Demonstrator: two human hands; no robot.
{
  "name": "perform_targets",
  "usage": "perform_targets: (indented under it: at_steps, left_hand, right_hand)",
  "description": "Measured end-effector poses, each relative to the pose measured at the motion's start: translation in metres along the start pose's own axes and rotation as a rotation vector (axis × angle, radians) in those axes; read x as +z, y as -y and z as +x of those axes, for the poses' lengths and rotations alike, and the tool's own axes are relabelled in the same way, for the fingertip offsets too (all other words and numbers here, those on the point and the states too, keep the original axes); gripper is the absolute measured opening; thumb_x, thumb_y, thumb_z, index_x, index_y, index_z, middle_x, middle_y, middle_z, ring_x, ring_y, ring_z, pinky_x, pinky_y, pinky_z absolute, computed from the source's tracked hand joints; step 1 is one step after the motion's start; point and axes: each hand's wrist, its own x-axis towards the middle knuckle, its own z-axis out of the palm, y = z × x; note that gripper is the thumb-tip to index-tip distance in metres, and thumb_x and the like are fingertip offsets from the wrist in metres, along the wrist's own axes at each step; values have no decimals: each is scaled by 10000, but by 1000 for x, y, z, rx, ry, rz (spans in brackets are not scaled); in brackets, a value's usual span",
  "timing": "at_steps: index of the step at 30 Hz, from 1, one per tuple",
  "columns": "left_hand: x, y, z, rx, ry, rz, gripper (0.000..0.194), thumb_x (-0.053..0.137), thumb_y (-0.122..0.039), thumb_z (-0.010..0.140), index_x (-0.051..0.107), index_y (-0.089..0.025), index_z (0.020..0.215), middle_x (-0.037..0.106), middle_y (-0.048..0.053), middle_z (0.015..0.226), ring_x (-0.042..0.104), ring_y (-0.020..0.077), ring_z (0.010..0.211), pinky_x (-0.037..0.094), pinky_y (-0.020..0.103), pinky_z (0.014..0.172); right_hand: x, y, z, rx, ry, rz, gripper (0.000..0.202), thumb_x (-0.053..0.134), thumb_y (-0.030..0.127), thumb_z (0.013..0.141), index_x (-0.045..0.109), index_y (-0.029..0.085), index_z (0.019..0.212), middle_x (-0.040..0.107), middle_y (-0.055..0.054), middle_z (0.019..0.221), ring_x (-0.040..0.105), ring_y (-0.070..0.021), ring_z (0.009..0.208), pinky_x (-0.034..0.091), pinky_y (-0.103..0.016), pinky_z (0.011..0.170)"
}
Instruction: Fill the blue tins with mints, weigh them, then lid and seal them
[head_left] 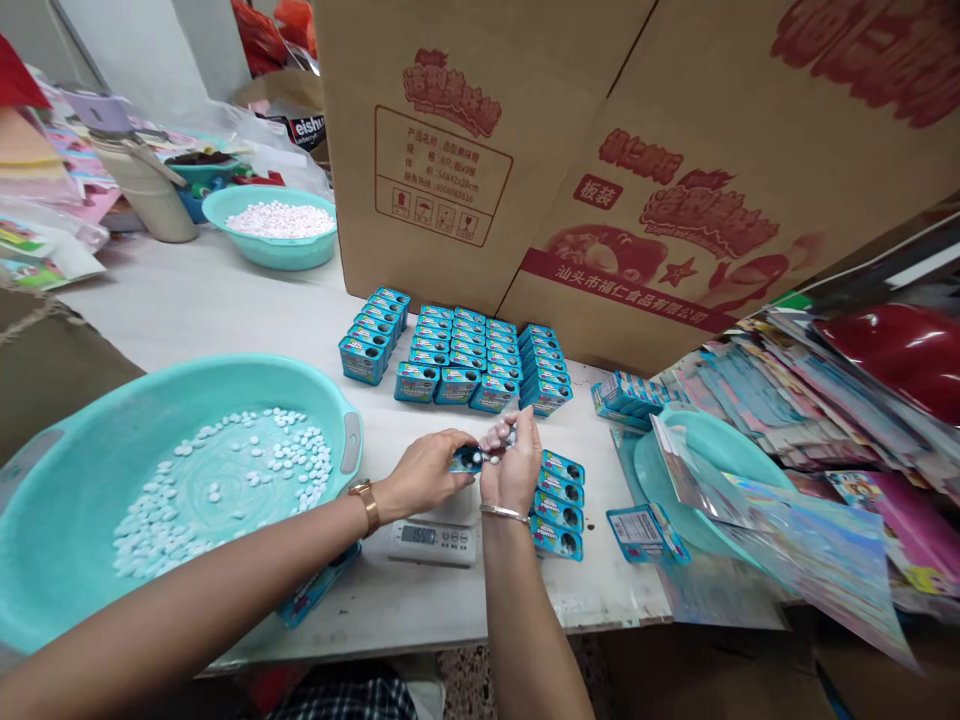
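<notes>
My left hand (429, 468) pinches a small blue candy box (466, 460), its dark opening turned toward my other hand. Cupped beside it, my right hand (517, 465) holds several small white candies (511, 437), and a few show between the box and my fingers. Both hands are above a white digital scale (433, 540), whose plate they partly hide. To the left stands a large turquoise basin (225, 375) with many loose white candies (161, 520) on its bottom. A short row of blue boxes (559, 510) lies right of my right wrist.
Rows of blue boxes (457, 355) stand before large brown cartons (431, 230). Farther back left are a smaller turquoise bowl (289, 255) of pale candies and a bottle (142, 185). On the right, another turquoise bowl (720, 440) lies under plastic sheets (825, 550), near stacked printed packaging (765, 390).
</notes>
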Motion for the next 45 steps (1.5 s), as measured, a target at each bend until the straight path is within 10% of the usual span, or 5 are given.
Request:
perform_targets:
  at_steps: [8, 21, 36, 45]
  left_hand:
    - [-15, -2, -2, -26, 71, 64, 623, 760, -306, 713, 565, -160, 1286, 636, 132, 1293, 605, 289, 1174, 477, 427, 1015]
    - [-115, 0, -89, -215, -113, 143, 476, 625, -480, 862, 555, -309, 1301, 637, 10, 1284, 608, 247, 1143, 539, 416, 945]
    - [-75, -5, -41, 112, 60, 347, 351, 501, -295, 955, 577, -190, 1281, 619, 96, 1216, 590, 221, 1107, 507, 377, 946]
    - [-48, -7, -12, 145, 178, 438, 263, 434, -238, 974, 680, -174, 1042, 628, 74, 939, 592, 212, 915, 485, 341, 794]
  right_hand:
    - [-13, 32, 8, 216, 71, 283, 332, 572, 430, 913, 454, 203, 701, 333, 120, 508, 264, -32, 360, 195, -150, 327]
    - [-84, 80, -52, 189, 80, 363, 281, 677, 361, 875, 494, 193, 743, 385, 87, 579, 365, -47, 439, 293, -163, 361]
    - [-82, 63, -54, 269, 40, 359, 274, 676, 342, 871, 480, 197, 747, 366, 98, 572, 332, -39, 420, 281, -154, 356]
    - [-19, 34, -28, 99, 16, 245, 330, 707, 425, 815, 490, 194, 723, 351, 110, 553, 285, -36, 416, 236, -165, 373]
